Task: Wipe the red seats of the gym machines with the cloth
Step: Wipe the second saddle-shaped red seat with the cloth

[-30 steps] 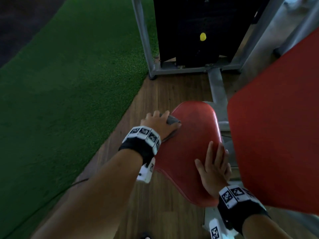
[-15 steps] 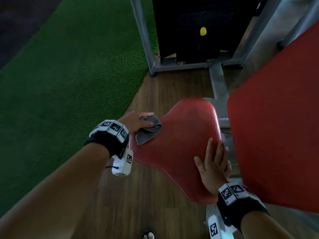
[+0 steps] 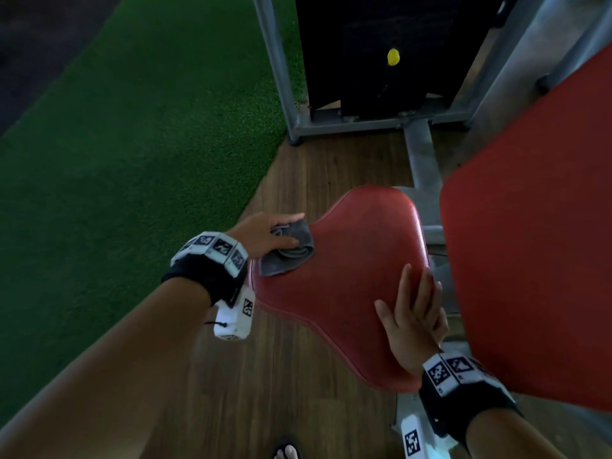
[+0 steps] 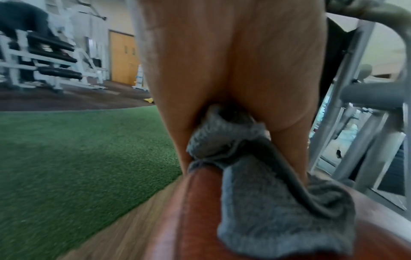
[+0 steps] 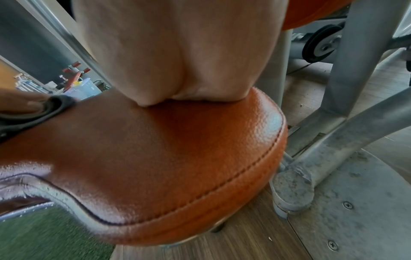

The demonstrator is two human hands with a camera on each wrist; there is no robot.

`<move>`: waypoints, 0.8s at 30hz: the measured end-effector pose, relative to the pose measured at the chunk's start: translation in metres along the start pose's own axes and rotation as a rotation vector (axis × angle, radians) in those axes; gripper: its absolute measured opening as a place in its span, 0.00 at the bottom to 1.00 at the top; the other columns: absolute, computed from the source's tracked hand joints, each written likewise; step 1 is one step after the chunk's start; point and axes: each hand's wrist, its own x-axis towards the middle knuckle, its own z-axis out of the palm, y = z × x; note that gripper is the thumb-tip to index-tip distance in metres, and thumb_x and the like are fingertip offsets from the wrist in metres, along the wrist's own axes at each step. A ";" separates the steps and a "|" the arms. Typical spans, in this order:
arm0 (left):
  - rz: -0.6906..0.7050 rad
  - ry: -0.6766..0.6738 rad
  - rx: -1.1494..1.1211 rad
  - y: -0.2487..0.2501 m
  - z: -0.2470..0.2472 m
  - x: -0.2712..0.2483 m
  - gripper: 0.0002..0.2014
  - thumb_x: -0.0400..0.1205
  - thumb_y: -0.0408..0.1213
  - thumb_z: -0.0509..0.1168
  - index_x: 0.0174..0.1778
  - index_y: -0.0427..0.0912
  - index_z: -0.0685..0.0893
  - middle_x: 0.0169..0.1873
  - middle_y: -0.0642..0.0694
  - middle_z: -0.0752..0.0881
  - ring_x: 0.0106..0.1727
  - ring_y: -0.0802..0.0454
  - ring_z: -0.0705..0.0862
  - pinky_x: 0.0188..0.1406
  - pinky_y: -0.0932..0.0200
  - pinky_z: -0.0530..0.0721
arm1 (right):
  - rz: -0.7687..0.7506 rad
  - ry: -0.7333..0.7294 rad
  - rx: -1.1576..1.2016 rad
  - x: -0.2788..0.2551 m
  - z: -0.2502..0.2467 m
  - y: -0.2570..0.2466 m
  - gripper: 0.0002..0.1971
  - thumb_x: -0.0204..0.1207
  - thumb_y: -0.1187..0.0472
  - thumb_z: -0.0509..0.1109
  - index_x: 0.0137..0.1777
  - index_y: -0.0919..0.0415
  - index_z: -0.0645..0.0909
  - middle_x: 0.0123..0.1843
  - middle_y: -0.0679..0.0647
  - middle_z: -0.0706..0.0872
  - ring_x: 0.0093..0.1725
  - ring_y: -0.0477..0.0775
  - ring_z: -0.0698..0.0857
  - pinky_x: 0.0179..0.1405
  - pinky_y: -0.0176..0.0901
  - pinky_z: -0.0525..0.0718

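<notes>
The red seat of the machine sits low in the middle of the head view, its stitched leather filling the right wrist view. My left hand holds a bunched grey cloth against the seat's left edge; in the left wrist view the cloth is pinched between thumb and fingers and drapes over the red rim. My right hand lies flat on the seat's right side with straight fingers. A large red back pad stands at the right.
Grey machine frame and a black weight stack with a yellow pin stand behind the seat. Green turf lies to the left, wooden floor below. A steel base plate is right of the seat.
My left hand has drawn the cloth back from the seat's front toward its left edge. The right hand has stayed flat on the seat.
</notes>
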 end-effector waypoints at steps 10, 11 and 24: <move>-0.010 0.048 0.175 0.000 0.008 0.011 0.28 0.84 0.52 0.64 0.81 0.58 0.67 0.76 0.47 0.74 0.75 0.46 0.74 0.72 0.49 0.72 | 0.012 -0.002 -0.002 0.002 -0.001 -0.002 0.40 0.82 0.37 0.48 0.75 0.43 0.18 0.81 0.51 0.21 0.82 0.57 0.28 0.81 0.63 0.44; 0.002 0.049 0.205 0.004 0.011 0.016 0.28 0.84 0.52 0.64 0.81 0.58 0.67 0.76 0.46 0.75 0.74 0.45 0.74 0.71 0.47 0.73 | 0.010 -0.008 0.004 0.002 -0.001 -0.002 0.40 0.82 0.37 0.48 0.76 0.43 0.19 0.81 0.51 0.21 0.82 0.56 0.28 0.81 0.63 0.44; -0.159 0.407 -0.005 -0.003 0.046 -0.027 0.27 0.85 0.52 0.61 0.81 0.63 0.65 0.67 0.45 0.76 0.68 0.42 0.77 0.64 0.50 0.76 | -0.002 0.015 0.032 0.000 0.000 0.000 0.40 0.82 0.38 0.50 0.81 0.43 0.26 0.82 0.48 0.22 0.82 0.53 0.28 0.81 0.63 0.42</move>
